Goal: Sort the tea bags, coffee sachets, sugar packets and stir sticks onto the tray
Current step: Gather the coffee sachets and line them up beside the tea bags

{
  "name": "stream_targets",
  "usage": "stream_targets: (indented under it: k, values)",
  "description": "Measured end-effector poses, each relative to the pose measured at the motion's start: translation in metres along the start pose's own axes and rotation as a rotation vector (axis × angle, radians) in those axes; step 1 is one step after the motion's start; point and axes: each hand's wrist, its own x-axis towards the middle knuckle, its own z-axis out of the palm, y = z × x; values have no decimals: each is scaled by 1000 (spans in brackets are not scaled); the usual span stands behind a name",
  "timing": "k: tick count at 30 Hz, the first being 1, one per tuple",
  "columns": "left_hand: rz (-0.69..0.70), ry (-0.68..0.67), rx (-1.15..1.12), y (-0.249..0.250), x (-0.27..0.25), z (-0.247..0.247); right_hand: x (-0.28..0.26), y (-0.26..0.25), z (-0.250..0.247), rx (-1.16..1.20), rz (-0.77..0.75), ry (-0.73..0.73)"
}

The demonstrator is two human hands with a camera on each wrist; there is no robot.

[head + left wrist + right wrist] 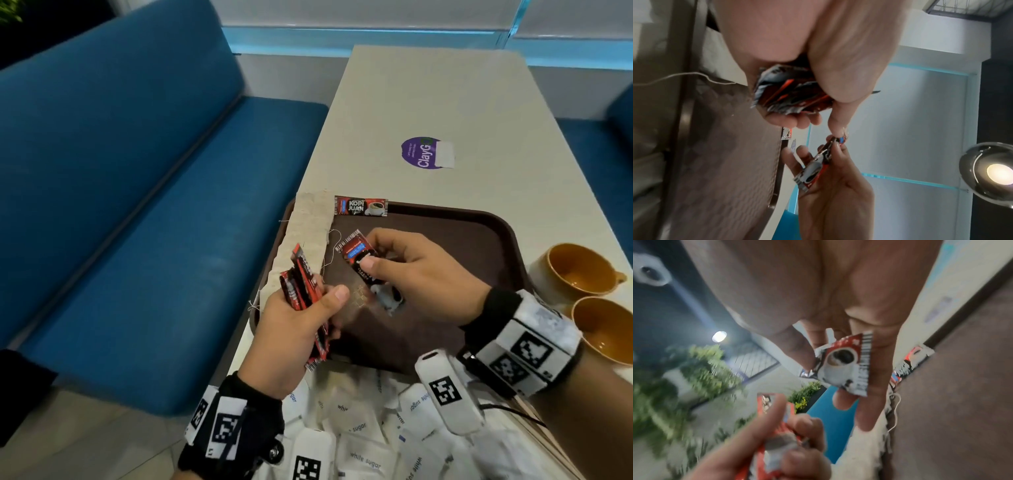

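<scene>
Your right hand [411, 274] pinches one coffee sachet [368, 267] above the brown tray [479, 240]. Lay it flat just beside the Kopi Juan sachet [361, 206] at the far rim, while your left hand [301, 329] clutches the spare sachets [303, 284].

Tea bags [301, 233] along tray's [479, 219] left edge
</scene>
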Motion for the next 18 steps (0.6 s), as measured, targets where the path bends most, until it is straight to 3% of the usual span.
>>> stream_targets:
  k: [5,8,14,18]
  values:
    - [44,65,-58,5,3,-5,-9,-9,11,-178,-57,-22]
    - [83,117,18,5,6,-9,-9,-10,5,-273,-77,-47]
    - [90,173,7,1,9,-14,-4,-5,-11,-61,-42,33]
    - [28,122,-49,1,10,-16,14,-1,-28,-55,-39,121]
